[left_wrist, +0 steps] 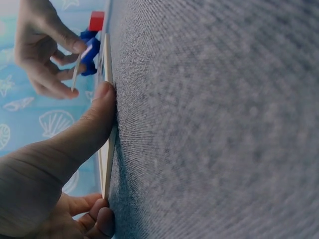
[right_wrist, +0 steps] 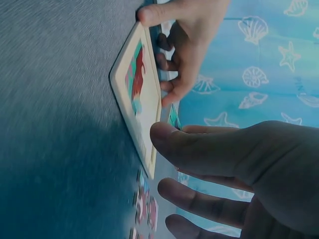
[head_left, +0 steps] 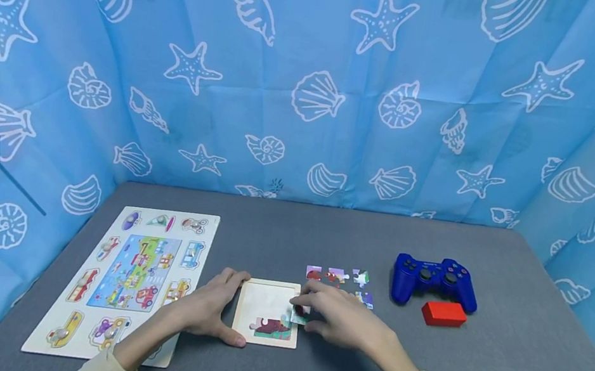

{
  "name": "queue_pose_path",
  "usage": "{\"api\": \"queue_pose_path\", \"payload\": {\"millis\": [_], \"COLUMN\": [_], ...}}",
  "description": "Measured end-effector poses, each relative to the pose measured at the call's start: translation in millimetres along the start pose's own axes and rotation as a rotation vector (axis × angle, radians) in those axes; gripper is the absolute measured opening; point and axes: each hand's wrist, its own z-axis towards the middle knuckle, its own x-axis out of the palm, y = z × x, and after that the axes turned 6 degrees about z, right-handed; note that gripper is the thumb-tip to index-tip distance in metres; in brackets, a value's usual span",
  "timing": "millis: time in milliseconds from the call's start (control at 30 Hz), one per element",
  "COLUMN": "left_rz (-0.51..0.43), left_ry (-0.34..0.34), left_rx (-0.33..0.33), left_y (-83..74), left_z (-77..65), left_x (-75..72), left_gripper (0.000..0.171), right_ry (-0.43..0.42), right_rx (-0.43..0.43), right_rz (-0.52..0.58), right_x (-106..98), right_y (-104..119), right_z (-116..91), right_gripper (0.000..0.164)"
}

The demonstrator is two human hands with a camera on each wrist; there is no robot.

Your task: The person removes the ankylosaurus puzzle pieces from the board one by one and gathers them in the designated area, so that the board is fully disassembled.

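A small square wooden puzzle tray (head_left: pixel 266 297) lies on the grey table, with joined jigsaw pieces (head_left: pixel 273 328) showing dark red and green in its lower right corner. My left hand (head_left: pixel 210 306) holds the tray by its left side, thumb at the near edge and fingers at the far corner. Above the tray's right edge, my right hand (head_left: pixel 338 313) pinches a jigsaw piece (left_wrist: pixel 76 74) between thumb and fingers; in the left wrist view this piece is tilted and raised off the tray. Several loose jigsaw pieces (head_left: pixel 360 278) lie just beyond the right hand, which partly covers them.
On the left lies a large white peg puzzle board (head_left: pixel 109 266) with vehicle pictures, close to the left forearm. A blue game controller (head_left: pixel 433 279) sits to the right, a red block (head_left: pixel 444 314) in front of it. Behind the table hangs a blue curtain (head_left: pixel 297 31) with shell prints.
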Motion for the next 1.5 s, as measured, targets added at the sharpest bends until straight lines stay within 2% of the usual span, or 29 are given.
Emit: {"api": "queue_pose_path", "payload": {"millis": [333, 467, 700, 1033, 1233, 1500], "left_rz": [-0.009, -0.009, -0.015, -0.009, -0.014, -0.007], "left_ry": [-0.003, -0.005, -0.006, -0.001, 0.003, 0.003], "left_rx": [0.001, 0.007, 0.012, 0.002, 0.001, 0.002], "left_y": [0.3, 0.1, 0.8, -0.1, 0.1, 1.1], "left_z": [0.3, 0.4, 0.9, 1.0, 1.0, 1.4], "left_x": [0.2, 0.0, -0.2, -0.3, -0.2, -0.1], "left_gripper": [0.118, 0.118, 0.118, 0.117, 0.117, 0.118], "right_ry": [-0.022, -0.001, 0.024, 0.03, 0.035, -0.027], "right_rx": [0.003, 0.036, 0.067, 0.067, 0.109, 0.065], "right_rz": [-0.001, 0.01, 0.055, 0.035, 0.049, 0.021], "right_x": [-4, -5, -3, 2, 4, 11], "right_y": [-9, -10, -14, -16, -16, -17], "right_z": [-15, -18, -21, -21, -19, -17], "right_gripper": [0.04, 0.044, 0.047, 0.047, 0.049, 0.037]}}
